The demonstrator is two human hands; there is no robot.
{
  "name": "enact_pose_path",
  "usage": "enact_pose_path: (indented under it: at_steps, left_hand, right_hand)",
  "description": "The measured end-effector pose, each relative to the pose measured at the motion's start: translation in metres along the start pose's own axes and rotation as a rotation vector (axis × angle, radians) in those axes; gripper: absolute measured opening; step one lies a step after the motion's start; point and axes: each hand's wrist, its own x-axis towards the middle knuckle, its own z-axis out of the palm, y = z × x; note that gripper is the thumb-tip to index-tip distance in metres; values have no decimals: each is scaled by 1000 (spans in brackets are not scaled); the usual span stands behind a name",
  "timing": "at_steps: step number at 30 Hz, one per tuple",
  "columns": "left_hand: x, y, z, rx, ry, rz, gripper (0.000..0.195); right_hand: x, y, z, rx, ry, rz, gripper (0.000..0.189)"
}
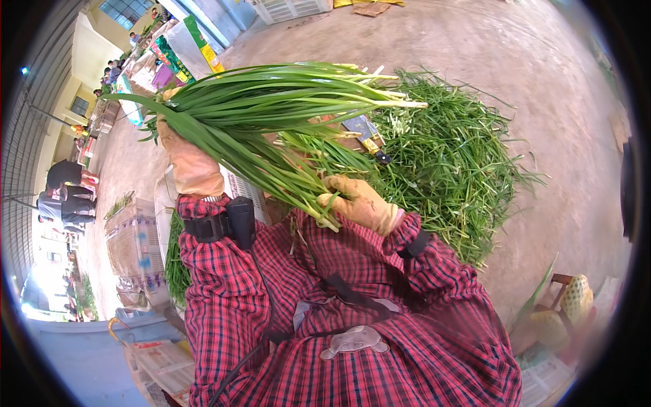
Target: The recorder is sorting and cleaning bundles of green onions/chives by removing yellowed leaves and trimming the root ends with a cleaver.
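A large bunch of long flat green leaves with pale stems, which look like garlic chives, spreads out in front of me. My gloved left hand holds the bunch at its leafy end; the leaves hide most of the fingers. Part of the bunch fans down towards my lap. There, my gloved right hand pinches stems near their pale ends between thumb and fingers. Beneath the raised bunch lie more greens. A broad-bladed knife with a yellow and black handle rests beyond them, partly covered by stems.
A wide heap of green trimmings covers the floor at the right. Further greens lie by my left arm, near a carton. At the top stands a white plastic crate. People are in the left background.
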Motion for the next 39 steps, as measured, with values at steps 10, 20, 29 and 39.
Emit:
enact_pose_path:
  at_steps: [10,20,29,39]
  left_hand:
    - [-7,-2,-18,153,-78,59,34]
    - [-9,8,1,269,-10,191,32]
    - [2,10,7,-575,33,-207,34]
    - [3,-12,-5,-891,81,-330,41]
  right_hand:
    - [-121,67,-38,-243,182,193,15]
    - [-106,72,-47,-448,332,101,31]
    - [3,-33,4,-334,361,-233,20]
    - [-113,68,-41,-474,392,161,16]
